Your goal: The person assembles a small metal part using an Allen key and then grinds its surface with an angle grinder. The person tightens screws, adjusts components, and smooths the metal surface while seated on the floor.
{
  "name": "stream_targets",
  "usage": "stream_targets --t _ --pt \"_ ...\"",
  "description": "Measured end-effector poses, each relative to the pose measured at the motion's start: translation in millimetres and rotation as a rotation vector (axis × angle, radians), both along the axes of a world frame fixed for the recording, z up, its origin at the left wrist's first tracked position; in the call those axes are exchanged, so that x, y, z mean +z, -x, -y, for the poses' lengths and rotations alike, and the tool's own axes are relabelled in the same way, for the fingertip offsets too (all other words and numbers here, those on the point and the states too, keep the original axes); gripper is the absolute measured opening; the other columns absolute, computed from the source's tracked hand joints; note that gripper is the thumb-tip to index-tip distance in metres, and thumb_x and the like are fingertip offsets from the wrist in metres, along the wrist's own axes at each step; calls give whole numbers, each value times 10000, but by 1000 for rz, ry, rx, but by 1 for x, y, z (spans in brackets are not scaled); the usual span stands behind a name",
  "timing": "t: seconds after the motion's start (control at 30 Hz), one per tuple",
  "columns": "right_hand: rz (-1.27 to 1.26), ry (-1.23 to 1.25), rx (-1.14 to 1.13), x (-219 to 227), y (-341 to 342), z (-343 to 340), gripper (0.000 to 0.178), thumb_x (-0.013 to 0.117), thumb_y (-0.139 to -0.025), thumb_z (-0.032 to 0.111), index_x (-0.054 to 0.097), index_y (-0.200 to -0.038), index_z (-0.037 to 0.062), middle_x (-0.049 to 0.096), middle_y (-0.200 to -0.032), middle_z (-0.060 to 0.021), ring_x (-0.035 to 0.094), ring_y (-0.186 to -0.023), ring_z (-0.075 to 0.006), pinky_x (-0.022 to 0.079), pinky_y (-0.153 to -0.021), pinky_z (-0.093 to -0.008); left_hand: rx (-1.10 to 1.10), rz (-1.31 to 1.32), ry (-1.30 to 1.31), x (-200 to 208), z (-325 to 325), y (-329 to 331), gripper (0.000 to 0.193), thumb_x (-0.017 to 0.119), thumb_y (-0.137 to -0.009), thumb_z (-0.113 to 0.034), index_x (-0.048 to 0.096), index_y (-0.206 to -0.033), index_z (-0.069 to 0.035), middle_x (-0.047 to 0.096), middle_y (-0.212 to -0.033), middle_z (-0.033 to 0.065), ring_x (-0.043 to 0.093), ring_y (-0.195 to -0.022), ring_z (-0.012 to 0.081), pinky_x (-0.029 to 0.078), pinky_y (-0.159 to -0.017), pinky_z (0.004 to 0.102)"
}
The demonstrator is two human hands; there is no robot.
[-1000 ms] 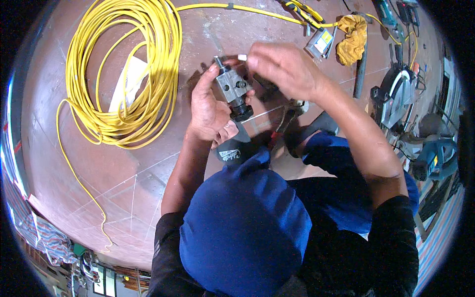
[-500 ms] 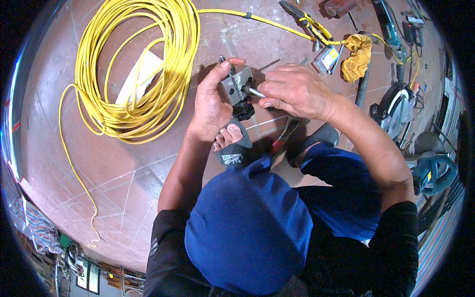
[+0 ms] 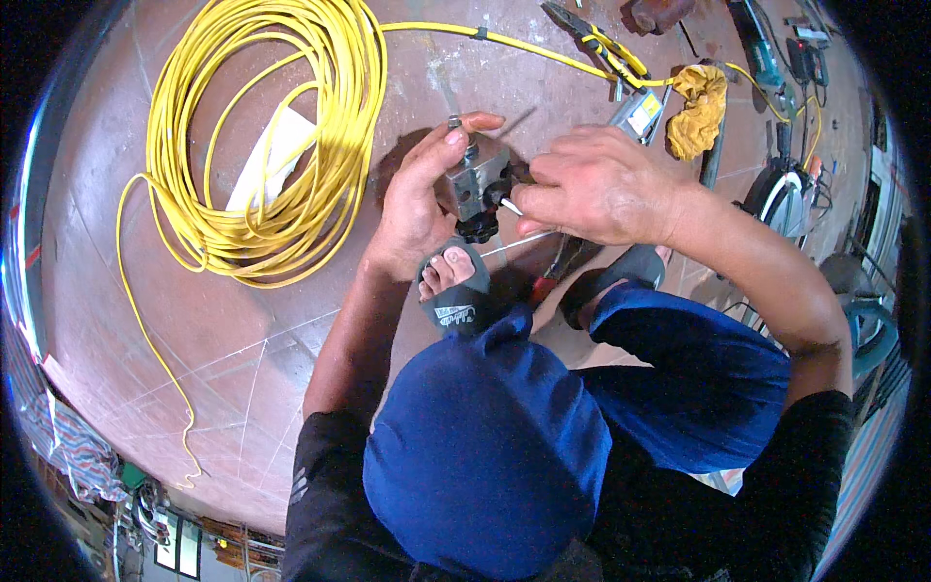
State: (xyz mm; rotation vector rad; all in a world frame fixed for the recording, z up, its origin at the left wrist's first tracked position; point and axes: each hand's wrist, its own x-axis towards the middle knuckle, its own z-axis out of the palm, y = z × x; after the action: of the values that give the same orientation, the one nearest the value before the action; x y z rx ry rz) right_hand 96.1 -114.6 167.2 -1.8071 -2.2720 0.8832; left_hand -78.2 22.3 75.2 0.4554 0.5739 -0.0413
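My left hand [image 3: 415, 199] is closed round a small grey metal block [image 3: 471, 191] with holes in its faces. A fitting [image 3: 471, 150] stands up from the block's far end by my thumb, and a black ridged knob [image 3: 477, 231] sits at its near end. From the right, my right hand [image 3: 616, 186] grips a slim shiny metal rod [image 3: 511, 207] between thumb and fingers. The rod's tip meets a dark round part on the block's right side; whether it goes inside is hidden. A red-handled tool [image 3: 543, 288] lies on the floor below my hands.
At the left lies a coil of yellow hose [image 3: 354, 126] over a white sheet [image 3: 281, 155]. Pliers [image 3: 606, 47], a small box [image 3: 640, 112] and a yellow cloth [image 3: 696, 112] lie at the far right. Beyond them are a teal power tool [image 3: 761, 58] and a round-guarded saw [image 3: 779, 209].
The block has shifted slightly right and toward me in my left hand. My right hand has moved right and nearer, its elbow swinging outward, and the rod now points at a steeper slant.
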Motion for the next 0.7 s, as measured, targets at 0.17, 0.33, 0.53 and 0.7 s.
stream_targets --t 0.17,0.33,0.53,0.7 --pt "30 -80 -63 -8 8 12 255 626 -915 441 642 -920 187 610 -804 -59 684 -803 -289 542 -704 -456 27 69 -49 -6 0 2 422 641 -1001 -380 647 -1209 -12 681 -1071 87 656 -1023 178 523 -912 330" --pt "58 -202 26 -9 5 15 249 664 -884 455 646 -901 207 557 -773 -23 656 -764 -241 530 -682 -411 -97 141 42 -8 -11 6 370 699 -960 -331 649 -1147 -15 682 -1093 100 658 -1002 200 518 -928 355" --pt "118 -409 -110 -7 -16 -10 386 703 -780 547 587 -810 181 524 -765 -14 601 -705 -223 474 -640 -403 163 -15 18 9 -3 -9 260 692 -936 -235 672 -1047 0 698 -1011 97 666 -984 187 516 -922 342" --pt "155 -610 -182 -8 -26 -27 479 705 -725 603 546 -761 152 498 -728 -21 576 -684 -243 453 -624 -405 362 38 -192 20 -8 -26 276 624 -947 -246 675 -1031 12 702 -953 107 694 -863 216 567 -823 359"
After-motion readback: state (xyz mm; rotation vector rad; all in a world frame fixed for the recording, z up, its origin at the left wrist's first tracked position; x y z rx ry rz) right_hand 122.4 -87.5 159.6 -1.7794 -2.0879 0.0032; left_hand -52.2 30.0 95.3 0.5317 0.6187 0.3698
